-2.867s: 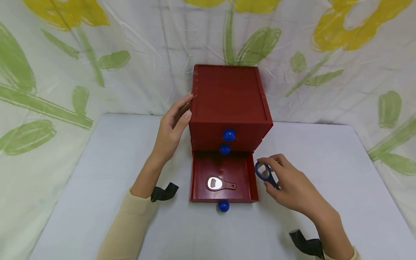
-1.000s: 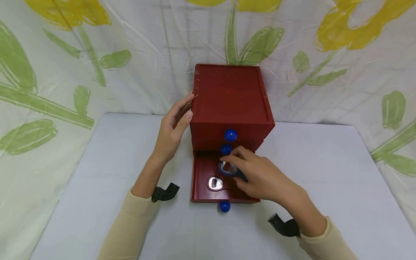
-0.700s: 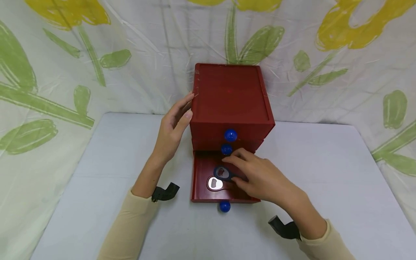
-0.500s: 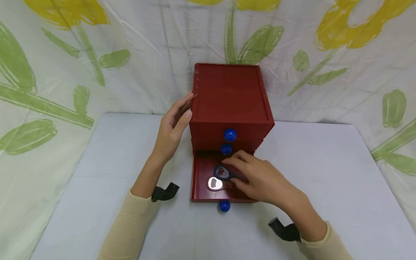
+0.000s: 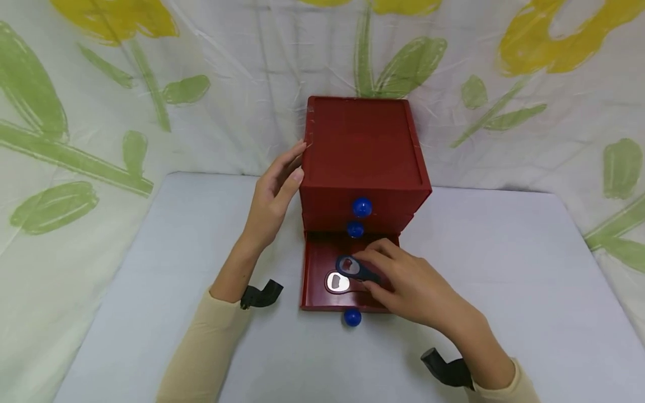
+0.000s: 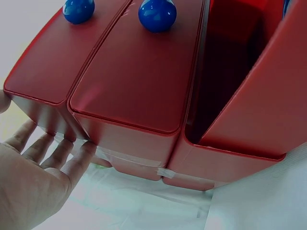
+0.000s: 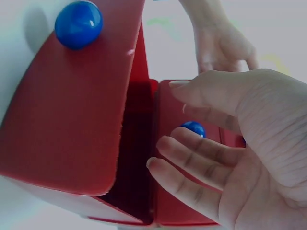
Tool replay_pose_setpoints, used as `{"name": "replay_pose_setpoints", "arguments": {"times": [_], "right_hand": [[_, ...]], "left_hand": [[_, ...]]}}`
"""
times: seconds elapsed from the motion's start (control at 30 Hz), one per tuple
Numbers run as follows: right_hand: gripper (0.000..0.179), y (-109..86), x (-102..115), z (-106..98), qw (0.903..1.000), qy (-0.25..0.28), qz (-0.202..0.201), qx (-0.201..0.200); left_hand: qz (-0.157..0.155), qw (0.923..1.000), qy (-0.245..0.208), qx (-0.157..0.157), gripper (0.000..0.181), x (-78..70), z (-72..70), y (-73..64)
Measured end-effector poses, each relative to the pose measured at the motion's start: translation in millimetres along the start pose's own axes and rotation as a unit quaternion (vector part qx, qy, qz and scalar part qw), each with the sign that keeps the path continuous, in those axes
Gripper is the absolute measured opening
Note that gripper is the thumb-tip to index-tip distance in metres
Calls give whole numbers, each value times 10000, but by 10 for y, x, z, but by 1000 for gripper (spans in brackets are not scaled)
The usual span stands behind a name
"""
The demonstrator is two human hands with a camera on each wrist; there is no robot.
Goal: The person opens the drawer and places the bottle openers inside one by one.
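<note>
A red cabinet (image 5: 363,143) of stacked drawers stands at the table's back, its bottom drawer (image 5: 314,260) pulled out. Inside the drawer lies a dark red bottle opener (image 5: 337,282) with a shiny metal plate. Just behind it is a blue bottle opener (image 5: 360,271), handle toward my right hand (image 5: 410,282). That hand hovers over the drawer, thumb and fingers apart on either side of the blue handle; the right wrist view shows nothing pinched between its fingers (image 7: 189,187). My left hand (image 5: 269,207) rests its fairly straight fingers against the cabinet's left side.
Blue ball knobs (image 5: 361,207) stick out from the drawer fronts, the lowest knob (image 5: 352,317) over the white tabletop (image 5: 201,224). Behind the cabinet hangs a pale sheet (image 5: 242,123) painted with flowers. Each wrist wears a black mount (image 5: 262,294).
My right hand carried the blue bottle opener from beside the drawer leftward into it, lowered it and loosened its fingers, lately drawing slightly back. My left hand has stayed on the cabinet.
</note>
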State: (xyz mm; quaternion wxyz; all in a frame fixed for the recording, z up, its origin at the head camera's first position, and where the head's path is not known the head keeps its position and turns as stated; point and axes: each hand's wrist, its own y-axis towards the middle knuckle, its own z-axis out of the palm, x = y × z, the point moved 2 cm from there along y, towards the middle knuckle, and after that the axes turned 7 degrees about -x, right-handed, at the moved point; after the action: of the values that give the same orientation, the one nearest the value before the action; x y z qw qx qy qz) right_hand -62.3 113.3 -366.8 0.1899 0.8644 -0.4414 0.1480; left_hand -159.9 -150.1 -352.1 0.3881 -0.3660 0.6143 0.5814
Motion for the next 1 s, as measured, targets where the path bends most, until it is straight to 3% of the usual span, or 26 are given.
{"name": "replay_pose_setpoints", "arguments": {"times": [0.7,0.83,1.0], "right_hand": [[34,-338,103,210,9937,1005,122,-474],[41,-414,122,243,9931,1011,130,-575],[42,-497,160,216,9909,878,87,-1020]], "left_hand": [[-46,9999,55,-121,51,-19,-82,-45],[-45,9999,14,-98,50,-23,-72,-43],[-29,10000,16,-81,50,-24,-63,-41]]}}
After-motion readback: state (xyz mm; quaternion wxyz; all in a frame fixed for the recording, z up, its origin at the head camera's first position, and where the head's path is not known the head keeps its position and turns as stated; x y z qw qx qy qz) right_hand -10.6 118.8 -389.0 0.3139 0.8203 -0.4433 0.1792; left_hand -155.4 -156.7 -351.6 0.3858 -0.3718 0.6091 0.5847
